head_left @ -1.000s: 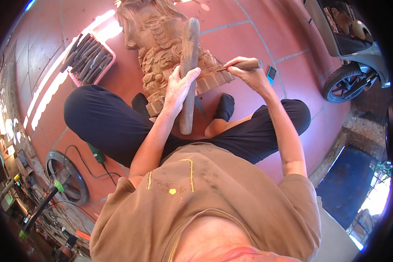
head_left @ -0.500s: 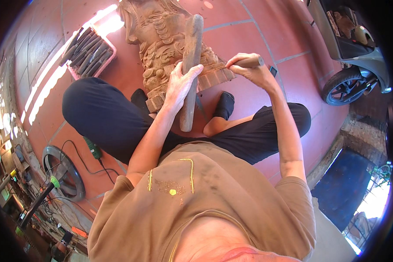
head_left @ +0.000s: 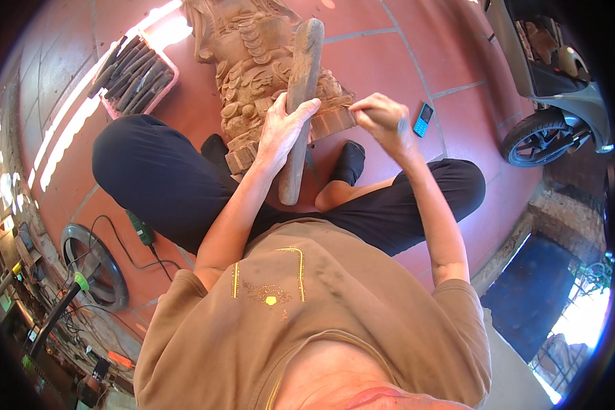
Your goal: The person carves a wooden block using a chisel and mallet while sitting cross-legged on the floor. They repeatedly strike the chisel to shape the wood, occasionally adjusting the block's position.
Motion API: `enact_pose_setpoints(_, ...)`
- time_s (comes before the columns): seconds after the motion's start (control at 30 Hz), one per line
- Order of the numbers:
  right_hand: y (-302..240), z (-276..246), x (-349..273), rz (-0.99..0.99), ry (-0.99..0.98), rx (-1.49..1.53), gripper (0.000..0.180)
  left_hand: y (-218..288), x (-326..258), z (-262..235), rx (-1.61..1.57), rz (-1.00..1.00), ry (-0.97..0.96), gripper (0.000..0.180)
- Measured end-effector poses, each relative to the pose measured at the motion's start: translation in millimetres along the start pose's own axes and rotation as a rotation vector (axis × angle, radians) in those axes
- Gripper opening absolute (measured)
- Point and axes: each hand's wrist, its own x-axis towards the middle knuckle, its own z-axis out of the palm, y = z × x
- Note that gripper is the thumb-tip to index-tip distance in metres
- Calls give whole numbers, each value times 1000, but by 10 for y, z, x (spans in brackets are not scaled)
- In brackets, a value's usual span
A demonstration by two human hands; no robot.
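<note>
Between my legs on the tiled floor lies a carved wooden figure point(head_left: 242, 68), its surface thick with relief and a stepped base toward me. My left hand point(head_left: 285, 133) is wrapped round the middle of a long rounded wooden club point(head_left: 301, 82), which tilts slightly and overlaps the carving. To the right of the carving's base, my right hand point(head_left: 388, 126) is closed on a carving chisel. The fist hides most of its handle; a thin part points left toward the base's edge. Whether the tip touches the wood I cannot tell.
A pink basket point(head_left: 175, 72) full of dark-handled tools stands at the far left. A mobile phone point(head_left: 424, 120) lies right of my right hand, and a scooter wheel point(head_left: 540, 139) is beyond it. Near my left knee are a corded green power tool point(head_left: 142, 229) and a black wheel point(head_left: 116, 280).
My right hand has turned and closed round the chisel's handle, which stuck out to the right before. It moved slightly down, uncovering the phone. The left hand keeps its hold on the club.
</note>
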Motion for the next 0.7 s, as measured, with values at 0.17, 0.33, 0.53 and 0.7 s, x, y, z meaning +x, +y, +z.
enact_pose_setpoints(0.17,18,42,-92,-161,95,-62,8,-41,17,-14,7,25,14,35)
enact_pose_setpoints(0.33,-40,-277,274,124,-246,97,14,-33,16,-43,42,16,16,35)
enact_pose_setpoints(0.53,-75,-350,644,275,-484,194,15,0,-6,-37,38,-1,1,34)
enact_pose_setpoints(0.7,-73,-179,289,-1,-229,21,12,-24,-11,-35,14,8,12,35)
